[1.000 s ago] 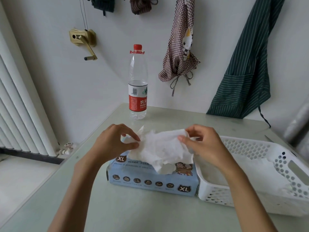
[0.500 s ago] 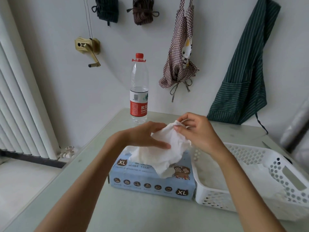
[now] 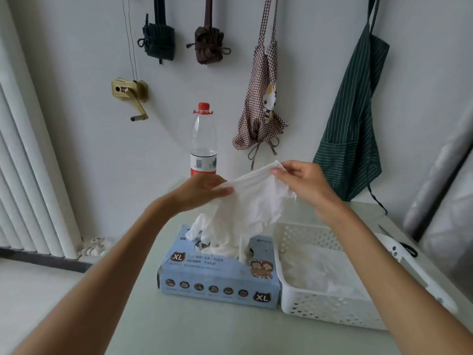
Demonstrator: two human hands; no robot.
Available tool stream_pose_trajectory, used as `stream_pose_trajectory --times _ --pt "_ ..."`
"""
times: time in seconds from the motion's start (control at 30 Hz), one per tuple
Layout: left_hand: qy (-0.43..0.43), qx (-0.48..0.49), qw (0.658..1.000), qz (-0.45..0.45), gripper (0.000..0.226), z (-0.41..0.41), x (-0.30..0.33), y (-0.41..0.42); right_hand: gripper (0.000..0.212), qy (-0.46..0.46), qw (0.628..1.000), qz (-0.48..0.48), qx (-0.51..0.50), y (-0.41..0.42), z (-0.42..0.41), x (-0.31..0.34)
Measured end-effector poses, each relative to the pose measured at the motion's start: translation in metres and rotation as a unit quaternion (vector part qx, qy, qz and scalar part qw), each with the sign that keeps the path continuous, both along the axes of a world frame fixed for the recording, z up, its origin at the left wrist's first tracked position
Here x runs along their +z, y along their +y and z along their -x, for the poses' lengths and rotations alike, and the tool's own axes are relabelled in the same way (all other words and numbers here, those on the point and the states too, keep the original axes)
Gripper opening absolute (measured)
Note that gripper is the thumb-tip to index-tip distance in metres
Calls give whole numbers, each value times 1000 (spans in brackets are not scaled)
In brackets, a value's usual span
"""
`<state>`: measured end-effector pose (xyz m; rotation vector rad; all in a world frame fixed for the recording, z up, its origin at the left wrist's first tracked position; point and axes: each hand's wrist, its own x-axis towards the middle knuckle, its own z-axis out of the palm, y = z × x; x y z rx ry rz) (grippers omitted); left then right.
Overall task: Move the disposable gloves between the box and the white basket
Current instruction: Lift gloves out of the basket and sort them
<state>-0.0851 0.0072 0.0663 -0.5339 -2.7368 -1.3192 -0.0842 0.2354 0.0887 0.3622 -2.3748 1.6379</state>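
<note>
A blue glove box (image 3: 217, 280) marked XL lies on the table, with white gloves bulging from its top slot. Right beside it stands the white perforated basket (image 3: 332, 308), holding several pale gloves (image 3: 320, 270). Above the box, a white disposable glove (image 3: 253, 203) is stretched between both hands. My right hand (image 3: 302, 180) pinches its upper edge between thumb and fingers. My left hand (image 3: 202, 190) holds the glove's left edge with its fingers laid along it. The glove's lower end hangs down to the box opening.
A clear water bottle (image 3: 203, 144) with a red cap stands behind the box near the wall. Aprons (image 3: 350, 129) hang on the wall. A radiator (image 3: 28, 180) is at the left. A white device (image 3: 394, 249) lies right of the basket.
Both hands have risen with the glove, pulling it up and stretching it out above the box. The view has also shifted downward.
</note>
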Motion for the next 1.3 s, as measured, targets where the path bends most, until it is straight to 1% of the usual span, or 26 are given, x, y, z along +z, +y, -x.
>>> stream_pose_trajectory --times 0.1,0.17,0.2,0.27,0.33,0.37,0.43,0.5,0.53,0.6,0.63,0.7,0.77,0.83,0.9,1.0,1.07,1.13,1.17,1.23,1.3 --pt "-13 4 998 -54 36 1 3 0 6 21 1000 -12 18 0 -3 2" --pt "-34 -4 999 -41 36 -2 1 2 6 35 999 -29 5 1 -3 1" --pt "-41 -7 999 -8 37 -1 -5 2 8 36 998 -49 -4 2 -2 -1" --pt "-78 -25 989 123 52 -2 -22 0 14 -11 995 -103 11 5 -1 -8" --pt "-142 -54 956 249 70 -4 -44 0 16 -72 985 -148 41 9 -2 -18" --pt "-149 -60 940 300 74 -5 -55 0 14 -85 983 -158 45 13 -4 -22" --pt "-87 -47 920 378 78 -5 -71 -2 15 -94 984 -149 35 24 -6 -28" --pt "-10 -38 912 409 69 -9 -72 -5 19 -106 984 -142 22 37 -9 -32" --pt "9 -41 910 413 65 -12 -69 -6 19 -113 983 -145 17 42 -10 -35" --pt "14 -58 906 419 60 -20 -63 -8 17 -111 984 -142 5 49 -11 -41" --pt "10 -63 903 425 58 -23 -62 -10 15 -94 988 -125 -11 49 -12 -43" --pt "1 -66 898 435 58 -31 -63 -10 15 -33 994 -76 -76 50 -12 -46" --pt "12 -72 891 447 61 -35 -66 -12 16 15 992 -48 -114 51 -12 -48" --pt "30 -84 885 457 54 -38 -66 -12 12 13 993 -68 -91 49 -15 -51" --pt "81 -68 882 460 44 -36 -64 -12 8 16 993 -91 -67 48 -17 -54" --pt "161 37 914 371 39 -27 -57 -7 9 55 994 -86 -50 49 -22 -52" --pt "186 67 921 336 32 -21 -54 -2 7 52 994 -96 -11 49 -26 -50" --pt "143 37 937 316 33 -18 -56 4 8 54 992 -110 20 48 -30 -48" --pt "109 8 941 320 33 -18 -57 6 8 70 992 -100 15 49 -31 -46" --pt "42 -35 934 352 29 -21 -61 9 12 119 991 -56 -28 56 -31 -38" --pt "3 -51 925 376 32 -22 -64 11 11 147 988 -30 -48 65 -32 -30"
